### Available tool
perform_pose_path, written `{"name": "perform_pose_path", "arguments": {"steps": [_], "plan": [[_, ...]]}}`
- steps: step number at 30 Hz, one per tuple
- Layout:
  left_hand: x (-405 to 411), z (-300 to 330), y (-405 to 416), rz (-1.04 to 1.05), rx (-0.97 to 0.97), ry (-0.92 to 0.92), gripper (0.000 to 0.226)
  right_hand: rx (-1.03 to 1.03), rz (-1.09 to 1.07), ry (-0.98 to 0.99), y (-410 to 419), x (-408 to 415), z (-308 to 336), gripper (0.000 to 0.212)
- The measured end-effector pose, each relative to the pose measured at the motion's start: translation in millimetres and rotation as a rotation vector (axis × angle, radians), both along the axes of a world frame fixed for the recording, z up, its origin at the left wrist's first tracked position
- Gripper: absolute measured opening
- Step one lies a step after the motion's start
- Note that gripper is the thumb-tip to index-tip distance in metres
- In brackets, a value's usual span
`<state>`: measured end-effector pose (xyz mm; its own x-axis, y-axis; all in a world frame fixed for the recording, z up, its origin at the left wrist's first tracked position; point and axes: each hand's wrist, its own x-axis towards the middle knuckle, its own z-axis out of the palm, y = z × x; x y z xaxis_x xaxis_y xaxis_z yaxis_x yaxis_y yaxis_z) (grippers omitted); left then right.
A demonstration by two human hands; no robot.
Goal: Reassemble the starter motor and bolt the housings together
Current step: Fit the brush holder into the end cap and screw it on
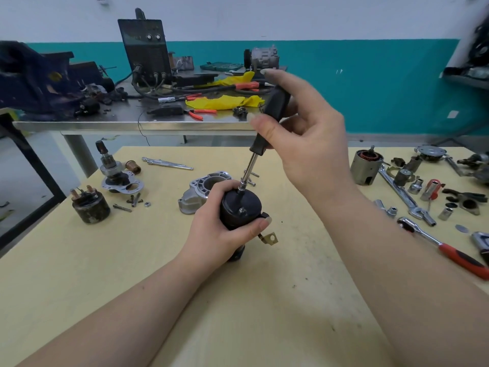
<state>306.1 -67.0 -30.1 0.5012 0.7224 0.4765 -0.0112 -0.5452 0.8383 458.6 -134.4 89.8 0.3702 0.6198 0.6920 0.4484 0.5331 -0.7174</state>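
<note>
My left hand point(215, 234) grips the black cylindrical motor body point(239, 207) upright on the wooden table point(132, 260); a brass terminal tab point(271, 238) sticks out at its lower right. My right hand point(304, 139) holds the black handle of a nut driver point(270, 115). Its chrome shaft slants down and its socket tip point(242, 186) sits on a bolt at the far edge of the black end cap. A second bolt head point(242, 210) shows on the cap. The aluminium nose housing point(203, 189) lies just behind the motor body.
To the left lie the solenoid point(90, 205), drive gear assembly point(116, 173), a copper bush point(133, 166), long through bolts point(169, 163) and small screws. On the right are an armature housing point(366, 166), sockets, a wrench point(404, 197) and a red-handled ratchet point(449, 251). A cluttered metal bench point(132, 125) stands behind.
</note>
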Motion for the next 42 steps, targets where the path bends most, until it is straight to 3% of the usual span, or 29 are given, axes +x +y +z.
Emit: {"name": "perform_pose_path", "arguments": {"steps": [5,11,16,22,28,32,35,39,42], "plan": [[0,0,-1,-0.001,0.003,-0.004,0.063,-0.084,0.236,0.007,-5,8,6,0.056],[1,0,1,0.009,0.021,-0.001,0.062,-0.013,-0.036,-0.056,-5,3,6,0.041],[1,-1,1,0.01,0.026,-0.001,0.061,-0.097,0.22,-0.025,-9,12,12,0.047],[1,-1,1,0.01,0.023,0.003,0.061,0.024,-0.1,-0.109,-5,1,5,0.03],[1,-2,2,0.001,0.023,0.002,0.061,-0.071,0.294,-0.067,-8,5,9,0.047],[0,-2,2,0.0,0.036,0.007,0.062,0.004,-0.036,-0.091,-6,4,5,0.035],[1,-3,3,0.009,0.033,0.006,0.061,0.023,-0.08,-0.094,-2,0,1,0.03],[1,-3,3,0.014,0.027,0.001,0.062,-0.068,0.234,0.01,-5,9,7,0.047],[1,-3,3,0.014,0.039,0.005,0.062,-0.039,0.107,-0.003,-6,9,7,0.058]]}}
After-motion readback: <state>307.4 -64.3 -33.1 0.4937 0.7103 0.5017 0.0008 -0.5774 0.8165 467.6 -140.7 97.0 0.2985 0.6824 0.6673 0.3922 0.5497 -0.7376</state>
